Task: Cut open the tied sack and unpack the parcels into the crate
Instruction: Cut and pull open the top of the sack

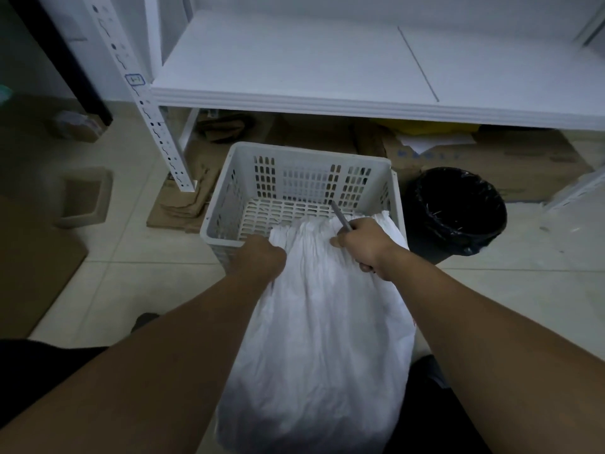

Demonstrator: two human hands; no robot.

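A large white sack (317, 326) lies tilted with its mouth over the near rim of a white slotted plastic crate (229, 188). My left hand (258, 257) grips the left edge of the sack's mouth. My right hand (363, 244) holds the right side of the mouth together with a thin grey cutter (340, 217), whose tip points up into the crate. The crate's slotted floor shows bare at the left and back. No parcels are visible; the sack hides its contents.
A black-lined round bin (458, 211) stands right of the crate. A white metal shelf (327, 60) hangs over flattened cardboard (327, 132) behind it, its post (157, 126) to the left. A small open cardboard box (83, 198) sits on the tiled floor at left.
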